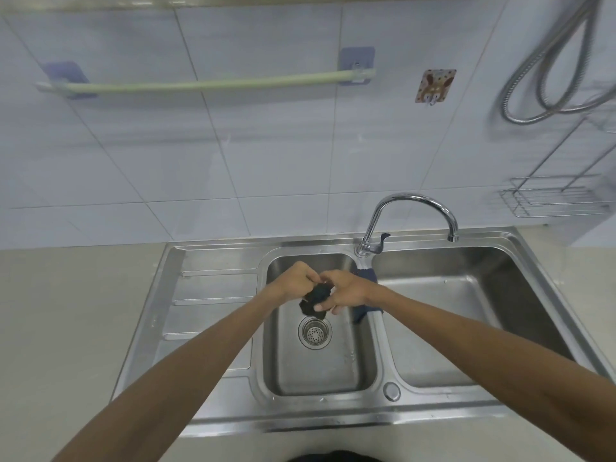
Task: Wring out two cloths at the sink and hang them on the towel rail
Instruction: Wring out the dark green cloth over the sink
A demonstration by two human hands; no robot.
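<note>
Over the small left basin of the steel sink (320,371), my left hand (296,278) and my right hand (346,290) both grip a bunched dark cloth (315,300), which hangs just above the drain (315,332). A second, dark blue cloth (366,310) lies draped over the divider between the two basins, partly hidden behind my right wrist. The pale green towel rail (213,83) runs along the tiled wall, high up at the left, with nothing on it.
A chrome tap (413,208) arches over the right basin (466,315). The ribbed draining board (213,305) lies left of the basins. A wire rack (553,198) and a shower hose (553,85) hang at the right. A sticker hook (435,86) sits beside the rail.
</note>
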